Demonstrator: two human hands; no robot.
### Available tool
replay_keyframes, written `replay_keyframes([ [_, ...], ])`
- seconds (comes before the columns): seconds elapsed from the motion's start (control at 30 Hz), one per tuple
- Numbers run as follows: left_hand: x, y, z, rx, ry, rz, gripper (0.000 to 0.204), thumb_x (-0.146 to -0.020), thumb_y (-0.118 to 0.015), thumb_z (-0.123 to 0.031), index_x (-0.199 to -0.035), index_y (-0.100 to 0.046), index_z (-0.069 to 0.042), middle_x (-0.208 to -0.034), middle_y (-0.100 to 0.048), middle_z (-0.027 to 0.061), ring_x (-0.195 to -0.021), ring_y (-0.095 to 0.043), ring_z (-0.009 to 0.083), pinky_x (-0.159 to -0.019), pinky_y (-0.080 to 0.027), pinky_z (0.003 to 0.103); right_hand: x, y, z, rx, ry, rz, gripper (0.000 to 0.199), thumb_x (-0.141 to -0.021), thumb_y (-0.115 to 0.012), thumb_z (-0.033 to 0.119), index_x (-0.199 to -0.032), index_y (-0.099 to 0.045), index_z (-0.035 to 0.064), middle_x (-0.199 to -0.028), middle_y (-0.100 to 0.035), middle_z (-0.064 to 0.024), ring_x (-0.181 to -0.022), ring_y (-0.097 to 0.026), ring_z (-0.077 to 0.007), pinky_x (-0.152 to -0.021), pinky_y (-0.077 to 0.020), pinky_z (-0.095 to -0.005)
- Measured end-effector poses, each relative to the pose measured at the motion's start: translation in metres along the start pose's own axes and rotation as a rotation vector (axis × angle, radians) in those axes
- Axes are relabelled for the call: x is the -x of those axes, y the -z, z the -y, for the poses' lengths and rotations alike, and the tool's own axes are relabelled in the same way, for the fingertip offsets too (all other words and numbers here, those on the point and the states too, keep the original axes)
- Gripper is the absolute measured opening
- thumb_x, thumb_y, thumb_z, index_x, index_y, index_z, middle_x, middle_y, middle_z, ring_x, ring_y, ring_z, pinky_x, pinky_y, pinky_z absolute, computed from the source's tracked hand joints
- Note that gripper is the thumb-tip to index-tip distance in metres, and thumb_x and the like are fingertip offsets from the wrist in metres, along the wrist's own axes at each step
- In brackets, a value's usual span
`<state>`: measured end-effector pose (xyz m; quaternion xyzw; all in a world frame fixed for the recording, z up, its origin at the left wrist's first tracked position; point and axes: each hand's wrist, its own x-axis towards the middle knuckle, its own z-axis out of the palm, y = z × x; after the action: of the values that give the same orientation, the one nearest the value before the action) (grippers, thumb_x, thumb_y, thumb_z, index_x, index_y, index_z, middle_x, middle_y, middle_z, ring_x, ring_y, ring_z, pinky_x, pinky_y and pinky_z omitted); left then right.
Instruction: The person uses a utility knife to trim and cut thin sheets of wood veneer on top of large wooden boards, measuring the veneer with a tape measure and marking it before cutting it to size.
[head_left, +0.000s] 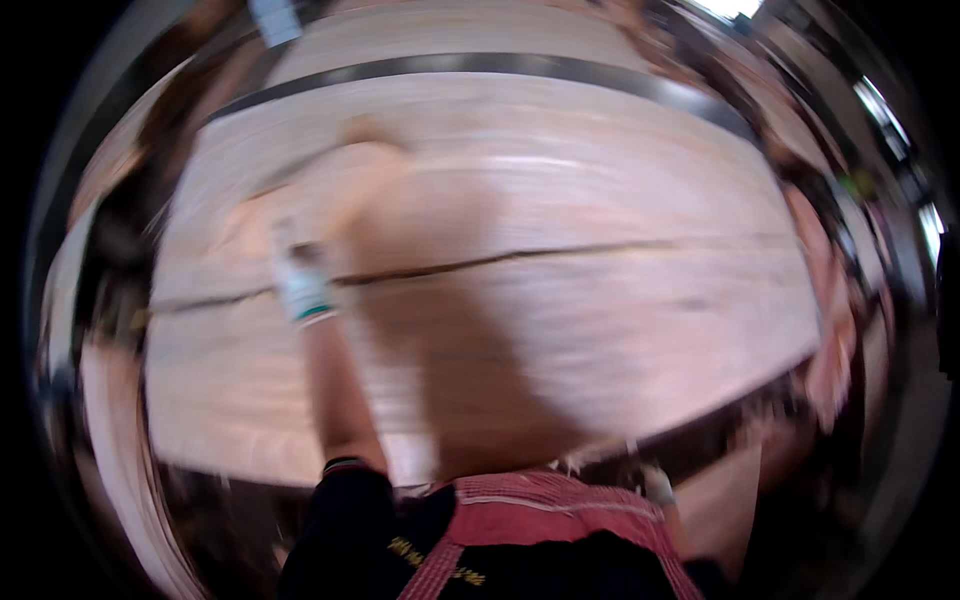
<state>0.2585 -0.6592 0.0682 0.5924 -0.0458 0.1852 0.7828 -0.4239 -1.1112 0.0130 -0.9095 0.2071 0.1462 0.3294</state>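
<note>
A broad stack of pale wood sheets, looking like veneer (640,340), spreads in front of me. A dark, slightly wavy seam or crack crosses it from left to right. My left hand (303,285), in a white glove with a green cuff band, reaches out over the left part near this seam. Its fingers are smeared by motion, so what they hold, if anything, is unclear. Just beyond it is a blurred tan patch (375,180) with a dark edge, perhaps a loose piece. My right hand (657,487), gloved too, is low at the sheets' near edge, its fingers blurred.
A dark metal bar (480,64) runs across the far side, with more pale sheet behind it. Pinkish sheets (828,320) hang past the right edge. Other pale sheets (115,430) stand at the left. My shadow falls across the middle.
</note>
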Motion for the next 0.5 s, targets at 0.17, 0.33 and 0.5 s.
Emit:
replay_keyframes([
  [0.17, -0.008, -0.106, -0.102, -0.238, -0.318, 0.308, 0.041, -0.093, -0.057, -0.013, -0.131, -0.051, 0.001, -0.128, -0.055, 0.0059, -0.111, -0.053, 0.0144, -0.092, -0.043, 0.029, 0.012, -0.018, -0.030, -0.912, -0.607, -0.318, 0.013, -0.088, -0.058, 0.013, -0.095, -0.065, 0.0044, -0.088, -0.069, -0.0092, -0.079, -0.066, -0.0198, -0.068, -0.0518, -0.0329],
  [0.33, 0.048, -0.229, -0.187, -0.269, -0.205, 0.339, 0.032, -0.093, -0.057, -0.011, -0.121, -0.057, 0.006, -0.117, -0.061, 0.0087, -0.104, -0.056, 0.0164, -0.089, -0.045, 0.028, 0.033, -0.029, -0.032, -1.140, -0.817, -0.371, 0.019, -0.093, -0.057, 0.020, -0.095, -0.067, 0.0041, -0.084, -0.070, -0.0071, -0.067, -0.064, -0.0156, -0.060, -0.0494, -0.0310],
  [0.5, 0.124, -0.367, -0.189, -0.560, -0.883, 0.434, 0.035, -0.096, -0.053, -0.014, -0.123, -0.054, 0.007, -0.121, -0.059, 0.0104, -0.100, -0.057, 0.0203, -0.084, -0.045, 0.033, 0.084, -0.032, -0.120, -1.273, -0.841, -0.471, 0.019, -0.090, -0.061, 0.021, -0.096, -0.068, 0.0049, -0.081, -0.069, -0.0069, -0.067, -0.062, -0.0145, -0.054, -0.0446, -0.0306],
])
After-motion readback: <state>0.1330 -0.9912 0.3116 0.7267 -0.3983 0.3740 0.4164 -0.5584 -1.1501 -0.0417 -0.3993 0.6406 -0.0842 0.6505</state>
